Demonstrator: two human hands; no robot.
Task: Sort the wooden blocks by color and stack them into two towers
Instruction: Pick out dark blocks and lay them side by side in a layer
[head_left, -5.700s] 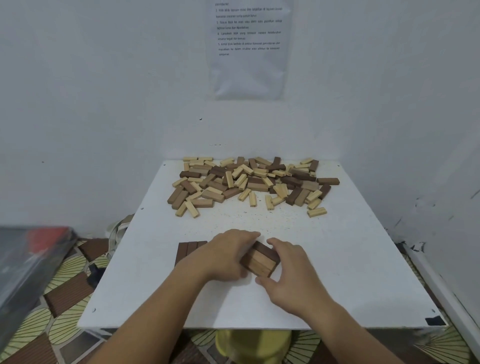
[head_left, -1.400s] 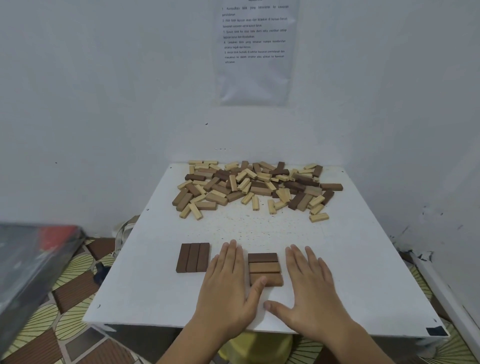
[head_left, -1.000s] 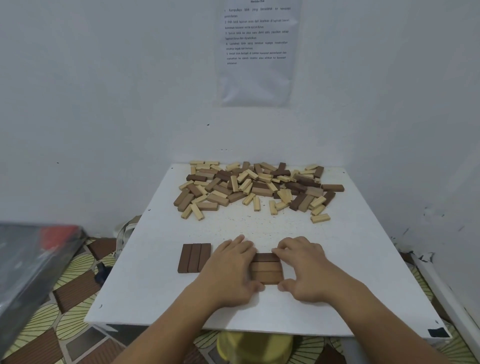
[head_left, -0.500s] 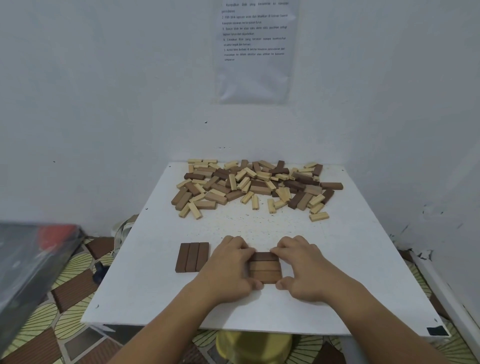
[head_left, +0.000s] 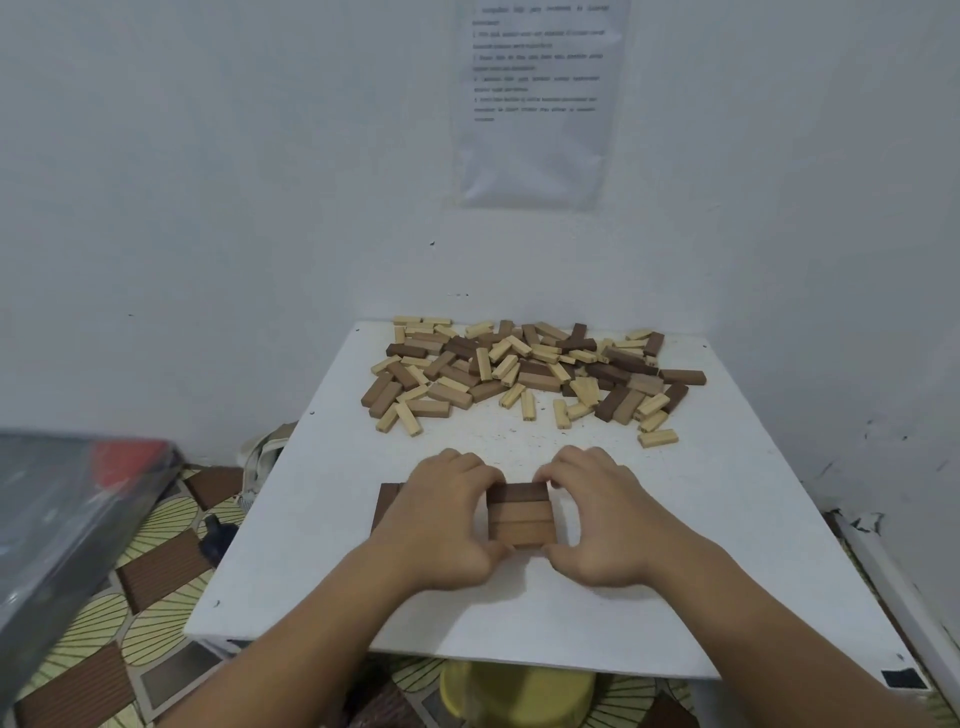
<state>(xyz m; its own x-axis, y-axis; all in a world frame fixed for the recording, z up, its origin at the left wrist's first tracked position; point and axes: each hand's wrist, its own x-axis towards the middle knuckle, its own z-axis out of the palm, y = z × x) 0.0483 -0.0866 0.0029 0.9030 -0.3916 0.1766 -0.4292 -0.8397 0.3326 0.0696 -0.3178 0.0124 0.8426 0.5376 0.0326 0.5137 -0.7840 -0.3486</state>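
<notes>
A layer of three brown blocks (head_left: 521, 514) lies side by side near the front of the white table (head_left: 727, 545). My left hand (head_left: 441, 519) grips its left end and my right hand (head_left: 597, 519) grips its right end, fingers curled over the far edge and thumbs at the near edge. A second layer of dark brown blocks (head_left: 383, 506) lies just to the left, mostly hidden behind my left hand. A loose pile of light and brown blocks (head_left: 524, 369) covers the far part of the table.
White walls close in at the back and right, with a printed sheet (head_left: 535, 98) on the back wall. A yellow tub (head_left: 514, 696) sits under the table's front edge. A grey-and-red object (head_left: 67, 499) lies on the patterned floor at left.
My hands went from lying flat beside the three brown blocks to curling round both ends of them. The dark layer at left is now more covered by my left hand.
</notes>
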